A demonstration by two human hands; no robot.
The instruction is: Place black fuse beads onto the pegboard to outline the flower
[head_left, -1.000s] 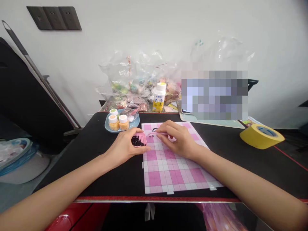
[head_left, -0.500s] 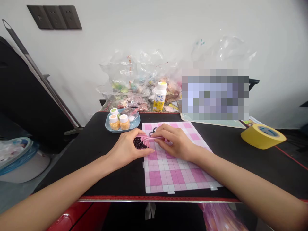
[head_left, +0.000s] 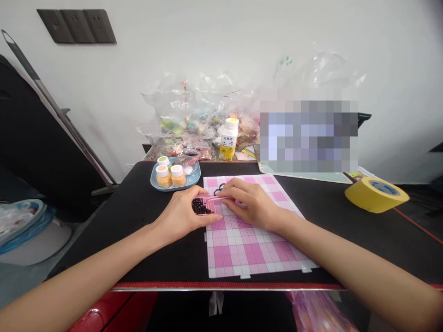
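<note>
A pink and white checked pegboard (head_left: 249, 240) lies flat on the black table (head_left: 138, 249). My left hand (head_left: 180, 214) is curled around a small pink tray of dark beads (head_left: 202, 206) at the board's left edge. My right hand (head_left: 251, 203) pinches pink tweezers (head_left: 216, 198), whose tips reach over the tray among the beads. A short line of dark beads (head_left: 219, 188) sits on the board's far left corner.
A blue dish (head_left: 194, 179) with small jars of orange beads stands behind my left hand. Clear bags of craft bits and a white bottle with a yellow cap (head_left: 229, 139) crowd the back. A yellow tape roll (head_left: 376, 195) lies at the right. A blurred-out patch hides the back right.
The tweezers' tips moved left from over the board to the bead tray. My left hand turned the tray slightly toward them.
</note>
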